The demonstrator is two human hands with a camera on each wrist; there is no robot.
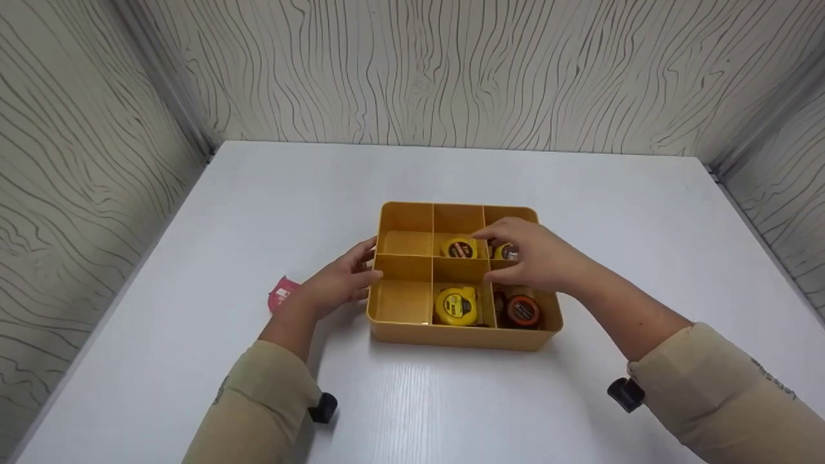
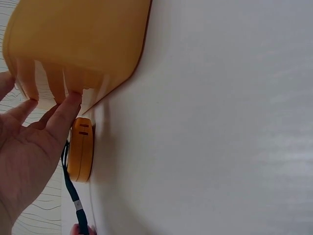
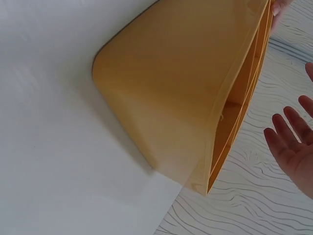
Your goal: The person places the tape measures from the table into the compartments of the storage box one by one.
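Note:
A yellow-orange divided box (image 1: 403,332) stands on the table. My left hand (image 1: 341,280) is at its left wall, thumb by the rim and fingertips against the outside, as the left wrist view shows. Over the right-hand compartments hovers my right hand (image 1: 538,254), fingers spread and slightly bent, holding nothing. Below it, a tape measure (image 1: 507,251) in the back right compartment is partly hidden. A yellow tape measure (image 1: 459,248) lies in the back middle compartment and another yellow tape measure (image 1: 456,307) in the front middle. The front right holds a dark tape measure with an orange ring (image 1: 523,311).
A pink tape measure (image 1: 281,294) lies left of the box, partly behind the left forearm. In the left wrist view, an orange case (image 2: 81,149) with a dark strap (image 2: 74,193) lies beside the box. Wood-patterned panels (image 1: 419,77) enclose the white table (image 1: 290,187).

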